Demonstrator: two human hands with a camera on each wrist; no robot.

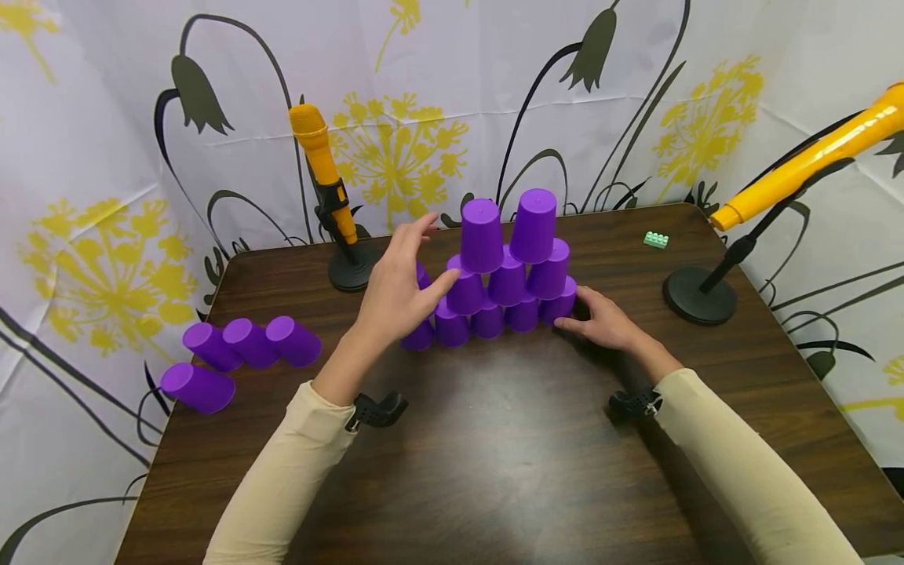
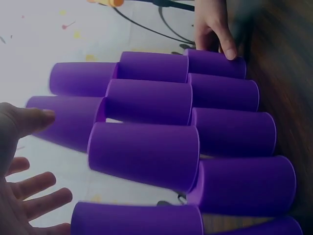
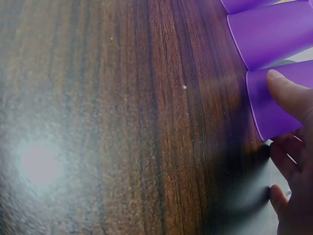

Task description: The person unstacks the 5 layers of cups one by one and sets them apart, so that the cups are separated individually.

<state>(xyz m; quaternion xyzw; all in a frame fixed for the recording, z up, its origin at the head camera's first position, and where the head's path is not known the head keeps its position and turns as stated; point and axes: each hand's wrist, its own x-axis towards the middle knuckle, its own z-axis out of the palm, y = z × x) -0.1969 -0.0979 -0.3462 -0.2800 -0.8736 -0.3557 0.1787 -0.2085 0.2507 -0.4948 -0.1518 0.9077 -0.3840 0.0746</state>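
Note:
Purple cups stand upside down in three stacked rows: several along the bottom, several in the middle, and two on top, a left one (image 1: 482, 235) and a right one (image 1: 534, 226). My left hand (image 1: 399, 286) is raised at the left side, fingers spread and holding nothing; its thumb overlaps the top left cup (image 2: 66, 117) in the left wrist view, contact unclear. It partly hides the left end of the middle row. My right hand (image 1: 606, 320) grips the bottom row's right end cup (image 3: 281, 105), thumb on the front, fingers around the far side.
Several purple cups (image 1: 201, 388) lie at the table's left. An orange microphone (image 1: 321, 157) on a black stand is behind my left hand; another orange object (image 1: 812, 157) on a stand is at the right. A small green brick (image 1: 656, 239) lies near the back edge.

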